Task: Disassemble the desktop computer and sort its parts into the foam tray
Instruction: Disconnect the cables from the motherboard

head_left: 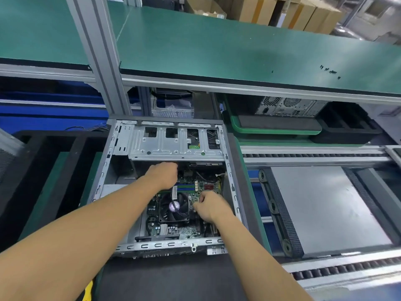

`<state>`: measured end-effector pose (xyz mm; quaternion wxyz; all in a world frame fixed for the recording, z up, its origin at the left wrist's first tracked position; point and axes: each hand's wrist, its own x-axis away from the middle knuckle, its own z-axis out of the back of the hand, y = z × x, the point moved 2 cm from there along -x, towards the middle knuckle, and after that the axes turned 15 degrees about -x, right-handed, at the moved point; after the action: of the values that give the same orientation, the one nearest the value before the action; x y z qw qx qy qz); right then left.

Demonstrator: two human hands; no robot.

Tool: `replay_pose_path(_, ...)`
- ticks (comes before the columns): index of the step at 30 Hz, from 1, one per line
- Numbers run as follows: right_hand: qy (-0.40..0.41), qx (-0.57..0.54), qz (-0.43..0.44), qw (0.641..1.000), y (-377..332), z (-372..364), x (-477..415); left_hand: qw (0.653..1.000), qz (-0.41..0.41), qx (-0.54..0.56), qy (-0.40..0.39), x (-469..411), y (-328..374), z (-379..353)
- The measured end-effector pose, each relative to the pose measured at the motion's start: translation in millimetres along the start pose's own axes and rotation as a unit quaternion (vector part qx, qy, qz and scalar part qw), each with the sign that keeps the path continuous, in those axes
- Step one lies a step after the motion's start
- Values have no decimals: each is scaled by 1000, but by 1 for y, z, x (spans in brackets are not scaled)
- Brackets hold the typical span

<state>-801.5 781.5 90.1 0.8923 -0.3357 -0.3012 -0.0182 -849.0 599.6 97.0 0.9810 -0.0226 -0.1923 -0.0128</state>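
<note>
Steel computer case (167,144) open, motherboard (191,230) still mounted; left hand (163,173) curled by drive cage (173,140), grasp unclear; right hand (209,206) pinching near cooler fan (174,207); likely unplugging connectors; next, steady straight pull

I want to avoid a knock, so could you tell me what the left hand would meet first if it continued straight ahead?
Probably the drive cage: the left hand points away from the person, towards the cage's lower edge, though depth is unclear.

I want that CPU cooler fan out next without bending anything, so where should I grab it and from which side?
Probably grip the CPU cooler fan by its black square frame, on two opposite outer edges, coming straight down from above. The open computer case lies flat, so the fan faces up. Avoid the blades and the cable across the hub. The right hand sits beside its right edge; the left hand is farther back.
</note>
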Motion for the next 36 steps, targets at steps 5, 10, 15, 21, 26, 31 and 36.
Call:
replay_pose_path(5, 20, -14, 8, 1000, 1, -1, -1, 999, 21, -19, -45, -22, 14, -11)
replay_pose_path(10, 17, -41, 23, 999, -2, -2, -2, 997, 37, -34, -61, -30, 17, -11)
replay_pose_path(15, 7, -44, 33, 998, -7, 0, -2, 997, -3, -70, -19, -26, 16, -8)
replay_pose_path(21, 12, -44, 38, 998, -10, -1, -4, 992, -37, -116, -14, -22, 20, 0)
replay_pose_path(26, 13, -43, 37, 998, -11, 0, -3, 988, -53, -147, -16, -23, 21, -6)
replay_pose_path(31, 10, -39, 39, 998, -11, 0, -2, 986, -60, -153, -23, -27, 20, -11)
replay_pose_path(36, 11, -47, 38, 998, -11, 0, -2, 980, -65, -188, -24, -30, 23, -11)
